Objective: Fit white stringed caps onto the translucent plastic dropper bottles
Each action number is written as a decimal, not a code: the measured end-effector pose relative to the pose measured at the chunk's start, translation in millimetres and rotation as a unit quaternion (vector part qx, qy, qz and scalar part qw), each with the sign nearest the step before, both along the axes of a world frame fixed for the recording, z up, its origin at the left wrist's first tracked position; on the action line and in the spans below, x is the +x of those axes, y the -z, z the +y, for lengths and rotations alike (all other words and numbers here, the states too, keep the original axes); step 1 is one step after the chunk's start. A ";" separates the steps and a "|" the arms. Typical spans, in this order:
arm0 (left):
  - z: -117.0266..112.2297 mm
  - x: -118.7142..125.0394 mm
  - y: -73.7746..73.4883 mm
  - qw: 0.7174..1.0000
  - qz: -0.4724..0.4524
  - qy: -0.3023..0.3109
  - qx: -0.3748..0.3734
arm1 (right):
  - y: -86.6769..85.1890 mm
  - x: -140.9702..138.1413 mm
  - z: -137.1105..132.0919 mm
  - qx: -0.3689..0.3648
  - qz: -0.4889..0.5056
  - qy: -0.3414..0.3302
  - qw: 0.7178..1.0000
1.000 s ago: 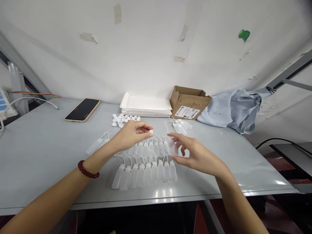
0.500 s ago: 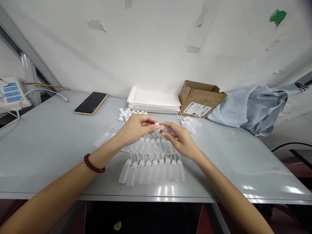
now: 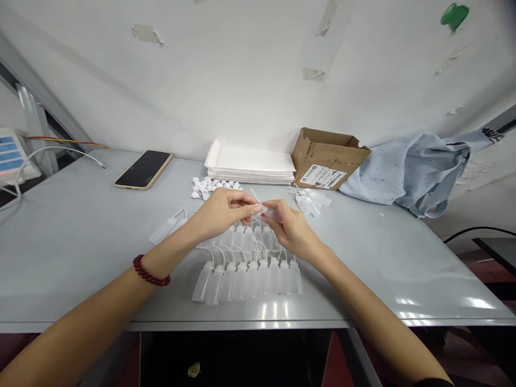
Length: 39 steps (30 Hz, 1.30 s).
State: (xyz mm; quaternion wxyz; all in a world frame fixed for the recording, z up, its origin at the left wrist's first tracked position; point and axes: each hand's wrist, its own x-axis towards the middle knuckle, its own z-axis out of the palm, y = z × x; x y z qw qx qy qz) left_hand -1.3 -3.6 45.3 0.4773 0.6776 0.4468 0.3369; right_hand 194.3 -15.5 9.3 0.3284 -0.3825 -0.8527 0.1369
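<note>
My right hand holds a small translucent plastic bottle on its side, its neck toward the left. My left hand pinches the white cap at that neck, mostly hidden by the fingertips. From between the hands a thin pale strip sticks up. Below them stand two rows of like bottles with curved strap-like spouts, the front row in full view and the back row partly covered by my hands. Loose white caps lie in a pile behind my left hand.
A phone lies at the left. Behind the caps are stacked white padded envelopes, beside an open cardboard box and a blue cloth. More bottles lie right and left. A white cable trails at far left.
The white cap seen between the fingertips is now mostly covered by my left fingers. A thin strip now points upward there. The hands stay together; the view has shifted slightly.
</note>
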 end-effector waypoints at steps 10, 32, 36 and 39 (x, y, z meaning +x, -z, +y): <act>-0.7 4.1 4.0 1.000 0.000 -0.009 -0.029 | 5.4 -1.6 3.0 0.099 -0.072 0.012 0.992; 0.3 1.4 5.0 0.996 -0.051 0.033 -0.060 | -7.4 -3.7 -6.8 -0.106 0.096 -0.038 0.989; 0.5 1.2 4.3 0.996 -0.054 0.029 -0.070 | -9.7 -4.5 -7.2 -0.146 0.131 -0.035 0.980; 0.1 0.9 3.2 0.997 -0.048 0.036 -0.055 | -9.3 -5.7 -7.9 -0.188 0.161 -0.042 0.968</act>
